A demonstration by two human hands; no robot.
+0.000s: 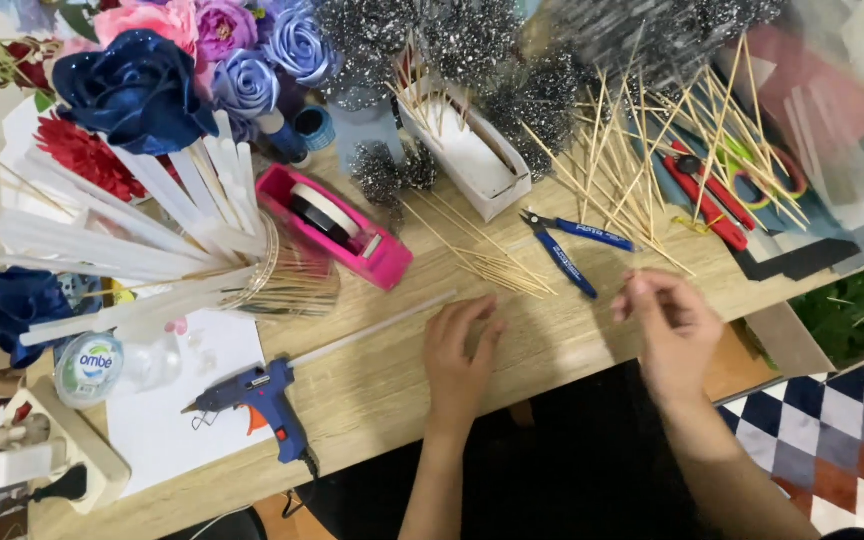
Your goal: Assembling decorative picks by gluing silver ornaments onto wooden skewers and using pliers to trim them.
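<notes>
While the left hand lies flat and empty on the counter, the right hand pinches a thin wooden skewer near the blue cutters; a steady, upright grip seems best.

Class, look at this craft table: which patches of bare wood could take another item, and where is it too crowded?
Bare wood lies between the glue gun and the left hand, and between the tape dispenser and the blue pliers. The far edge is crowded with skewers and fabric roses.
</notes>
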